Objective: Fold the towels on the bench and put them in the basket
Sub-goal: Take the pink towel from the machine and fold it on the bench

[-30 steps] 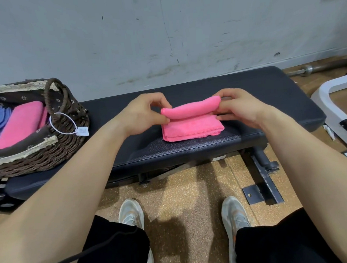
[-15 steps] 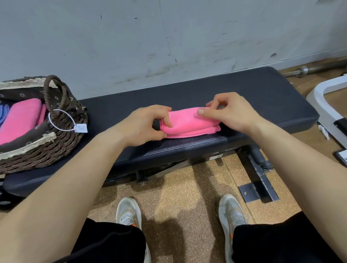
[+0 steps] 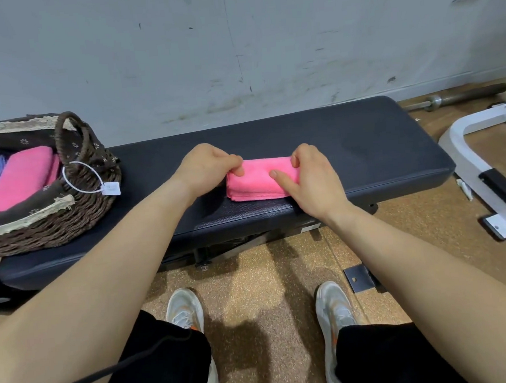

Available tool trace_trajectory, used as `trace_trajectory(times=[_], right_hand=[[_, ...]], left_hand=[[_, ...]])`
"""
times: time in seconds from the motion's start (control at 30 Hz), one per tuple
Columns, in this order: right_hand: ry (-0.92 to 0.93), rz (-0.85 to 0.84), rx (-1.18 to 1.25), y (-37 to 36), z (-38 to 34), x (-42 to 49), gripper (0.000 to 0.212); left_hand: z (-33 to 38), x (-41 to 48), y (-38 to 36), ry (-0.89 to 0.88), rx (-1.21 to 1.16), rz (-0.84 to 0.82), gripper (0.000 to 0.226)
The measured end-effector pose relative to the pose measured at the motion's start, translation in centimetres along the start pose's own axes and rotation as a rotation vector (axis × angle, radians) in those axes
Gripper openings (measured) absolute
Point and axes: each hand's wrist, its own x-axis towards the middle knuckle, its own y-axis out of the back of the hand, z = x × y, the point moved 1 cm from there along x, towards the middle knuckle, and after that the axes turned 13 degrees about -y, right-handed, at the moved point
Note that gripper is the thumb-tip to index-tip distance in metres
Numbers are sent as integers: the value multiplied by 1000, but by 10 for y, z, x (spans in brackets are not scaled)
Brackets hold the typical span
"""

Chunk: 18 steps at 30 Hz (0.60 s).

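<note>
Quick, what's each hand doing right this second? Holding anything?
Left hand: closed, pinching the left end of the folded pink towel on the bench.
Right hand: fingers on the towel's right end, thumb pressing its top.
</note>
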Motion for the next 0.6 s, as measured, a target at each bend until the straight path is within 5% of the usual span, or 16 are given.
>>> trace_trajectory(times=[0.17, 0.43, 0.6], right_hand=[[20, 20, -66, -3, -2, -3, 42], [22, -32, -89, -1, -4, -3, 40], [-57, -179, -60, 27, -11, 15, 31]], left_hand=[[36, 14, -17, -166, 638, 242, 22], [12, 42, -55, -77, 773, 16, 55], [-1, 37, -65, -139, 743, 78, 57]])
